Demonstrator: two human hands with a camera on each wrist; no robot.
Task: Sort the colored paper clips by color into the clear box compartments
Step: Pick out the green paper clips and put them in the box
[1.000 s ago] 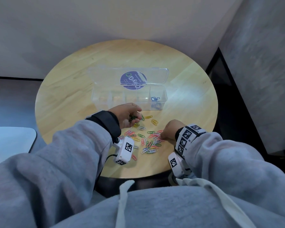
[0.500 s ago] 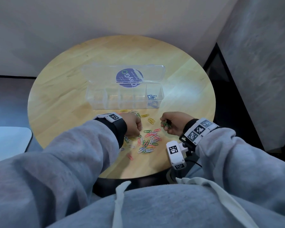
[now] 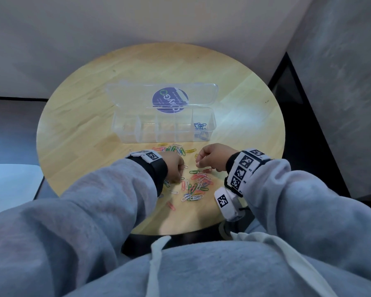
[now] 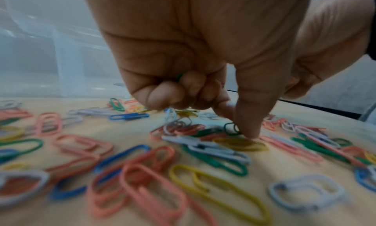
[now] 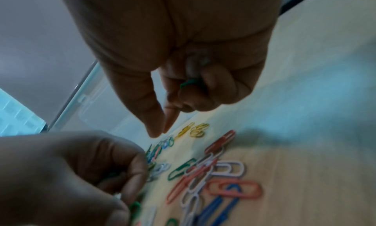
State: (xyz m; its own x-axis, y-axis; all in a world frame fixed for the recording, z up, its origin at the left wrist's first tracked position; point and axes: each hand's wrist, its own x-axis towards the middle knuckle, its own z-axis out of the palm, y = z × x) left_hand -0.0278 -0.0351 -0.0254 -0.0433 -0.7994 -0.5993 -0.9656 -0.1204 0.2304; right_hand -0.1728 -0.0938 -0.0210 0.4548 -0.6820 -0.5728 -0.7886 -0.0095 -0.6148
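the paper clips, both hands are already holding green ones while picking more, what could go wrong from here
1. The left hand keeps green clips curled in its fingers while pinching at the tangled pile; stored clips may slip out.
2. Clips in the pile overlap, so another color could come up hooked on.
3. The right hand tucks a green clip loosely; it could drop before reaching the clear box.

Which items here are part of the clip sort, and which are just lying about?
Job:
- loose paper clips on the table
- clear box, blue clips in its rightmost compartment
- left hand, green clip curled in its fingers
- right hand, green clip curled in its fingers

Lying about:
- round wooden table
- wrist tag bands
- white surface at left
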